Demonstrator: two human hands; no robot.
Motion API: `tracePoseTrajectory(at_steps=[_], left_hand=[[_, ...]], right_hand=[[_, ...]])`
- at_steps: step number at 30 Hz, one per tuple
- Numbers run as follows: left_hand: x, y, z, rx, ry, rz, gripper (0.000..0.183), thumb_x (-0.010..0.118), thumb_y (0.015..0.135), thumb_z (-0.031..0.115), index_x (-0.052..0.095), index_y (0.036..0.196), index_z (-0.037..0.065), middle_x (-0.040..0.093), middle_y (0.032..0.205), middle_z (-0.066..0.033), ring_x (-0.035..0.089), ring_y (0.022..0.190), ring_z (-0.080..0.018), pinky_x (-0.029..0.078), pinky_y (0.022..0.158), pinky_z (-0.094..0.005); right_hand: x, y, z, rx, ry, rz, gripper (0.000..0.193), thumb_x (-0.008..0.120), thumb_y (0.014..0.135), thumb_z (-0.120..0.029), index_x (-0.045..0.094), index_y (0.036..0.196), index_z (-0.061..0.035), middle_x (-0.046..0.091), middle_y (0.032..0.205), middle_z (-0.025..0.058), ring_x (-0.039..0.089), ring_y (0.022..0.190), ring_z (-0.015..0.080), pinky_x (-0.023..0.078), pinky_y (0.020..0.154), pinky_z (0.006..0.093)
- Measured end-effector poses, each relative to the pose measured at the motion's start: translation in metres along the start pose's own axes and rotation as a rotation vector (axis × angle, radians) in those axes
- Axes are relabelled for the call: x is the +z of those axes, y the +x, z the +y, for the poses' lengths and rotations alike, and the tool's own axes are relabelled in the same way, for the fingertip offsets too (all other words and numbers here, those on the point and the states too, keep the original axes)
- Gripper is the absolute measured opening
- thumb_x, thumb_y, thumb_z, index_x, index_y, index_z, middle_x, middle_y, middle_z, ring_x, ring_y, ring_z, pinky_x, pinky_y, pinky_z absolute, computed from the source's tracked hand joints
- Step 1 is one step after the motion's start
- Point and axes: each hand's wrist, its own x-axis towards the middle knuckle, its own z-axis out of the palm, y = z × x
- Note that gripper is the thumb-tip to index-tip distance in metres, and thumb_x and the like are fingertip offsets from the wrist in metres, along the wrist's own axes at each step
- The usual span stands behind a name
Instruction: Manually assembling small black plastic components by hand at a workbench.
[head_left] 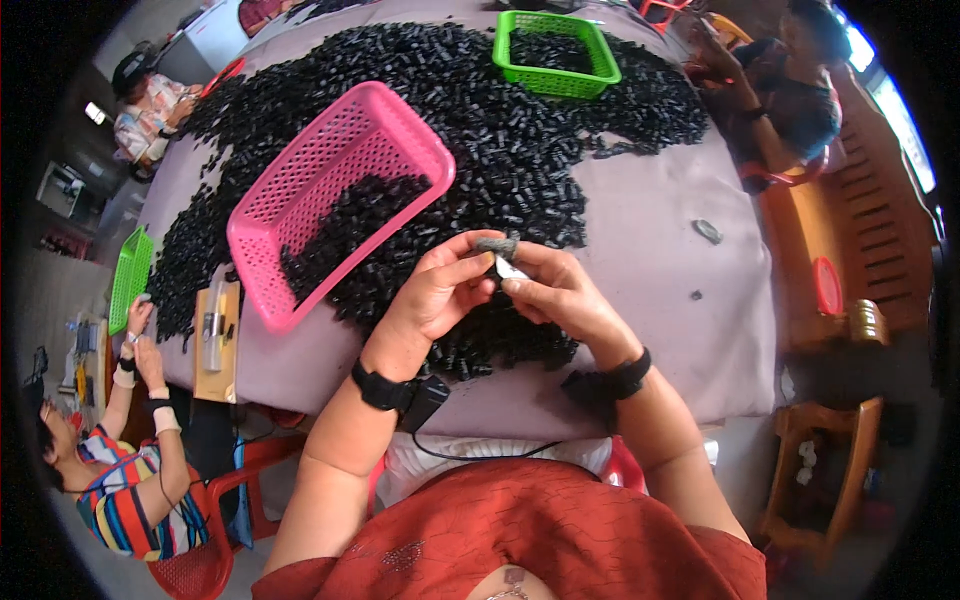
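A wide table under a pale mauve cloth fills the middle of the view, and most of its far half is buried under a great spread of small black parts. On that heap sits a tilted pink mesh basket, part-filled with the same black pieces, and farther off a green mesh basket holding a few more. Other people sit around the table: one in a striped top at the lower left with hands raised beside a second green basket, one at the far left corner, one at the upper right. Near the table's front edge the person's two hands meet over the black parts. The left hand is curled, thumb and fingers pinching a small dark grey piece from its left; the right hand closes on the same piece from the other side, with a small pale bit showing just beneath it between the fingertips. Both wrists wear black bands. A lone dark piece lies apart on the bare cloth to the right
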Motion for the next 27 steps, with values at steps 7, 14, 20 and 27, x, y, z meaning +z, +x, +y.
tracePoseTrajectory(at_steps=[7,14,20,27], left_hand=[[0.012,-0.004,0.005,0.011,0.043,0.060,0.031,0.065,0.088,0.006,0.056,0.118,0.004,0.064,0.098,-0.0024,0.063,0.074,-0.0080,0.055,0.065,-0.0188],[0.021,-0.006,0.007,0.182,0.334,0.106,0.032,0.064,0.087,0.002,0.056,0.118,0.001,0.063,0.096,-0.0034,0.060,0.069,-0.0079,0.051,0.060,-0.0188],[0.032,-0.023,0.023,0.943,0.809,0.302,0.022,0.062,0.087,-0.003,0.061,0.109,-0.002,0.060,0.096,-0.0039,0.059,0.075,-0.0096,0.050,0.068,-0.0221],[0.017,-0.028,0.065,1.267,1.548,0.779,0.017,0.064,0.084,-0.002,0.066,0.101,0.000,0.063,0.100,-0.0097,0.061,0.092,-0.0216,0.049,0.082,-0.0334]], right_hand=[[0.002,0.000,-0.001,-0.061,-0.024,-0.014,0.035,0.060,0.093,-0.016,0.054,0.125,-0.0003,0.057,0.079,-0.0039,0.044,0.058,0.0021,0.036,0.049,0.0180],[-0.005,0.001,0.004,-0.061,-0.086,0.101,0.030,0.058,0.095,-0.018,0.058,0.119,-0.0009,0.051,0.070,-0.0048,0.041,0.055,0.0017,0.031,0.046,0.0181],[-0.008,0.005,0.007,-0.123,0.035,0.258,0.024,0.057,0.096,-0.017,0.059,0.115,-0.0029,0.048,0.066,-0.0057,0.041,0.054,0.0019,0.031,0.045,0.0181],[-0.006,0.005,0.008,-0.131,0.035,0.255,0.024,0.057,0.096,-0.017,0.059,0.115,-0.0034,0.047,0.067,-0.0057,0.040,0.054,0.0020,0.031,0.046,0.0183]])
